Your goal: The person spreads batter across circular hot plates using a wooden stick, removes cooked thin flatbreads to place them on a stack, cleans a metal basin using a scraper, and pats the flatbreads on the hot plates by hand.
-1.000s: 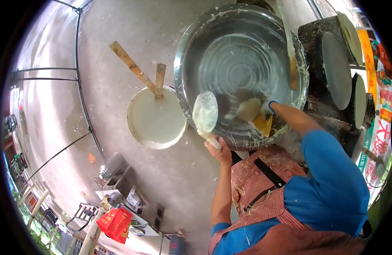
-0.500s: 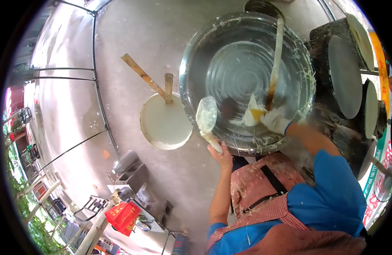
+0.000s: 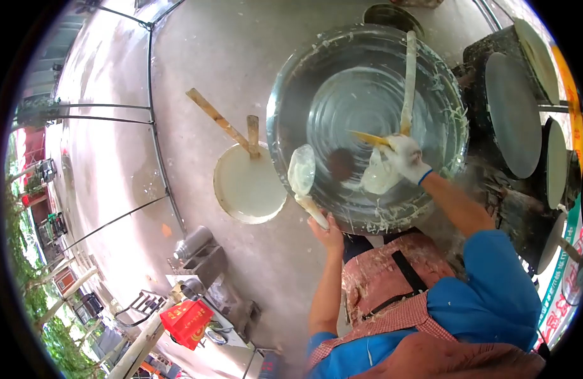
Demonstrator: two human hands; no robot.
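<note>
My left hand (image 3: 328, 232) is bare and wrapped round the handle of a ladle (image 3: 302, 172), whose bowl is coated with white batter and hangs by the basin's near left rim. In a white glove, my right hand (image 3: 405, 158) grips a yellow scraper (image 3: 369, 138), seen nearly edge-on over the big metal basin (image 3: 280, 107). Below the glove lies a patch of thick white batter (image 3: 378, 175). A long batter-coated stick (image 3: 409, 82) leans from the far rim inward, its lower end meeting the glove. Dried shreds cling to the basin's right wall.
Left of the basin stands a bucket (image 3: 223, 199) of pale liquid with two wooden sticks (image 3: 217, 119) in it. Round griddles (image 3: 511, 114) line the right side. A metal flask (image 3: 193, 242) and a red bag (image 3: 187, 321) are at lower left.
My right hand has lifted slightly up and the scraper has turned from flat to nearly edge-on, pointing left. The batter patch below is more exposed. My left hand keeps the ladle almost in place.
</note>
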